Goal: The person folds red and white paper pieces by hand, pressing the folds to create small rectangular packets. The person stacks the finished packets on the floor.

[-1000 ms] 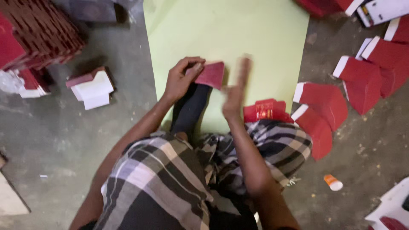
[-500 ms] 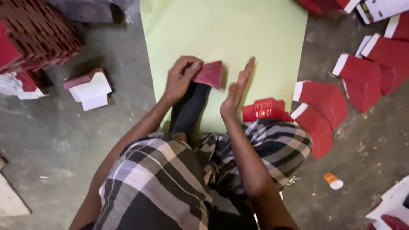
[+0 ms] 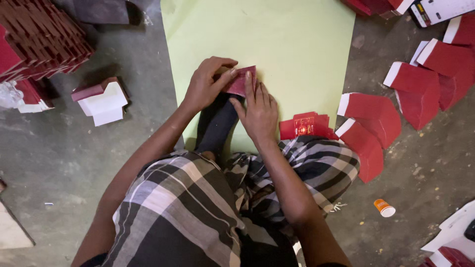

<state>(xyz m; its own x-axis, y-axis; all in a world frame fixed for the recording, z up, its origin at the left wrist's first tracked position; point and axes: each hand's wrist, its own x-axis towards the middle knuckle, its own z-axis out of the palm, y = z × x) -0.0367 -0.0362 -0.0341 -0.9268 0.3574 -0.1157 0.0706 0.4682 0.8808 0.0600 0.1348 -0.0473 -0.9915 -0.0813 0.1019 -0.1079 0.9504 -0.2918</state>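
Note:
I sit on the floor with a pale green sheet [image 3: 277, 39] spread before me. My left hand [image 3: 205, 84] grips a small dark red card piece [image 3: 241, 79] at its left side. My right hand [image 3: 260, 111] lies flat with its fingers pressed on the same piece from below and the right. The piece rests on the green sheet, just above my dark-clad leg [image 3: 217, 123]. A small stack of flat red cards [image 3: 304, 126] lies beside my right wrist on my checked cloth.
Folded red and white card pieces [image 3: 376, 123] lie scattered on the concrete at right. A big pile of dark red pieces [image 3: 44, 34] sits at top left, a white and red stack [image 3: 101, 99] below it. A small orange-capped bottle [image 3: 383, 207] lies at lower right.
My right hand, raised on edge beside the red piece before, has come down flat onto it. My left hand has kept hold of the piece.

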